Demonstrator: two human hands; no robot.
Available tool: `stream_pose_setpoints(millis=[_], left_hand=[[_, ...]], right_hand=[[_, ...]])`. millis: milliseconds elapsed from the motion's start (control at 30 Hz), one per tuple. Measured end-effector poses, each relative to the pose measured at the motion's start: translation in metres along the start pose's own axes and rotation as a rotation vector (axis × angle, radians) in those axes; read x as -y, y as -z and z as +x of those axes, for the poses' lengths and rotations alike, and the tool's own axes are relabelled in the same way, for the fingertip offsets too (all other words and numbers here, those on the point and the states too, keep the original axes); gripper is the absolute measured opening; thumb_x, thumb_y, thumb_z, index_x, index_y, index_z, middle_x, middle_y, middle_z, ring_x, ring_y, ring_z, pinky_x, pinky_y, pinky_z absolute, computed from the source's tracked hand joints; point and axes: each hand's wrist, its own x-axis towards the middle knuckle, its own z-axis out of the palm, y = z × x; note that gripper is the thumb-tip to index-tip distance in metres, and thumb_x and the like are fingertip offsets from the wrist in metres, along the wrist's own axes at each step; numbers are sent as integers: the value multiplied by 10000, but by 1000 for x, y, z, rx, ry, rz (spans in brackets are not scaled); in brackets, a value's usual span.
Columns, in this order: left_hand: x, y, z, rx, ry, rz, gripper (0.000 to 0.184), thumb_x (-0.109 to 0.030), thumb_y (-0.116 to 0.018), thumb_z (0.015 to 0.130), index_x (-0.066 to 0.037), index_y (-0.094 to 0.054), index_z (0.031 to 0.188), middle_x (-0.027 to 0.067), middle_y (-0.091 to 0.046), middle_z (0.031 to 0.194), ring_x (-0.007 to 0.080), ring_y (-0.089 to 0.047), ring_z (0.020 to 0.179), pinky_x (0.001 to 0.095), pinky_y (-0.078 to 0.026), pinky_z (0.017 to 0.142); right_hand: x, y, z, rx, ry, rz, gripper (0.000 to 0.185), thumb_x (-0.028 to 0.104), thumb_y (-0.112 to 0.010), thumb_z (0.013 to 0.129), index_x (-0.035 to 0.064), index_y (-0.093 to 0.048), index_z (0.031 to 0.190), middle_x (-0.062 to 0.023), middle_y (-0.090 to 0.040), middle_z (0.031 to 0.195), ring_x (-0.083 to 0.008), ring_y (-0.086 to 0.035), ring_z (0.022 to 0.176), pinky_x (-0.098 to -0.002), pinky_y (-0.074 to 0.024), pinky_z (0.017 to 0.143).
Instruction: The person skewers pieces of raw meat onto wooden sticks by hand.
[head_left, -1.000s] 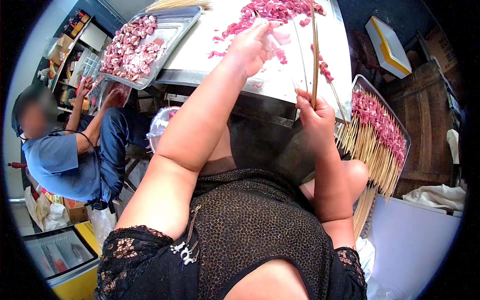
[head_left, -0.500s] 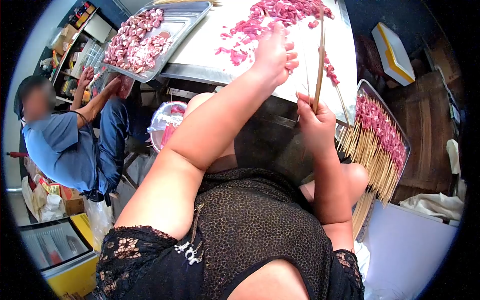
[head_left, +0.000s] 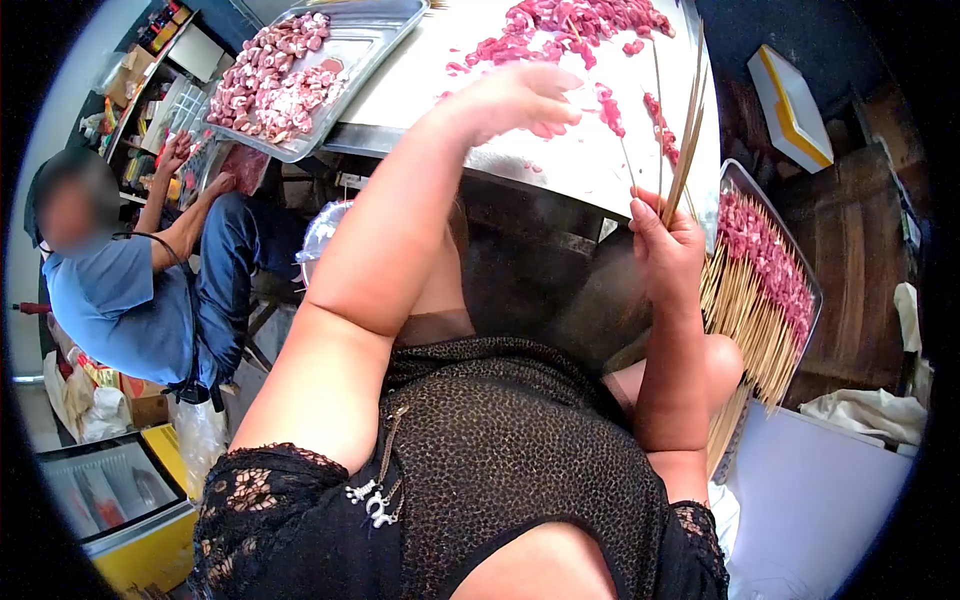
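My right hand (head_left: 668,248) is closed around a bundle of bamboo skewers (head_left: 690,130) that point up over the table. One thin skewer leans out from the same grip, with pink meat pieces (head_left: 609,110) threaded near its upper end. My left hand (head_left: 515,98), blurred by motion, hovers over the white table top (head_left: 400,95) to the left of that skewer, fingers apart. A pinkish patch shows under its fingertips; I cannot make out whether it is meat. A heap of cut meat (head_left: 570,30) lies behind the hand. Another loaded skewer (head_left: 660,125) rests on the table.
At the right, a tray (head_left: 815,300) holds many loaded meat skewers. A metal tray (head_left: 375,60) of meat pieces stands at the table's left. Another person (head_left: 130,290) sits at the left, hands near a meat container. A white foam box (head_left: 790,108) stands at back right.
My left hand has moved left and toward me, away from the heap. My right hand has shifted right with the skewers, and a skewer with meat now shows between the hands.
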Motion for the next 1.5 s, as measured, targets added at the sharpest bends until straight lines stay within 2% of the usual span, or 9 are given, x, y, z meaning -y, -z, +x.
stream_pose_setpoints(millis=[167,267,400,533,633,700,833,1100,1500], left_hand=[[27,66,18,-308,105,102,311,-237,-619,837,-48,-605,1083,41,-652,832,109,-602,675,245,-490,622],[40,92,39,-684,110,717,262,-271,-610,827,-50,-665,958,98,-665,779,172,-627,648,313,-491,629],[58,92,51,-613,228,1066,239,-275,-642,750,-53,-694,823,156,-655,801,280,-622,662,345,-486,656],[39,91,45,-525,356,1148,210,-241,-635,749,-55,-689,831,151,-658,793,254,-630,693,351,-488,666],[23,85,25,-513,243,922,205,-143,-594,781,-31,-660,940,137,-664,834,213,-635,740,330,-510,671],[28,86,24,-599,-34,-94,283,-49,-538,821,-2,-576,1098,118,-640,905,184,-628,793,305,-535,691],[20,69,17,-393,-101,-543,298,-8,-500,869,14,-513,1166,121,-605,966,196,-621,840,308,-541,752],[7,40,23,-346,-187,-840,199,-43,-502,885,33,-554,1062,119,-606,972,208,-621,859,318,-534,803],[15,38,33,-432,-198,-718,204,-46,-551,868,36,-546,1056,144,-621,957,234,-639,880,284,-564,733]], right_hand=[[-2,3,2,61,44,-20,216,118,-583,875,6,-595,1060,-8,-560,636,-32,-433,428,-166,-316,379],[-3,1,3,90,89,-92,220,119,-552,895,2,-579,1080,-20,-559,638,-38,-432,425,-168,-327,385],[-7,-5,6,74,63,-64,210,113,-538,902,-3,-567,1075,-22,-552,638,-39,-423,427,-167,-332,392],[-4,-4,8,61,75,-52,210,114,-536,903,-8,-565,1072,-21,-550,640,-38,-416,431,-166,-327,393],[-10,-3,9,48,84,-35,215,119,-536,904,-10,-568,1072,-18,-551,644,-35,-413,440,-164,-322,395],[-12,-3,7,66,79,-68,213,122,-537,904,-6,-575,1069,-11,-549,639,-32,-415,448,-161,-315,396],[-15,-3,4,90,43,-69,209,111,-575,882,-1,-610,1055,16,-545,643,-14,-411,495,-157,-312,445],[-13,-6,8,43,61,-208,190,92,-583,861,12,-647,1021,33,-532,649,-32,-462,584,-178,-372,539],[-10,-6,6,63,57,-276,186,83,-573,866,7,-640,1023,30,-537,655,-38,-469,582,-185,-384,535]])
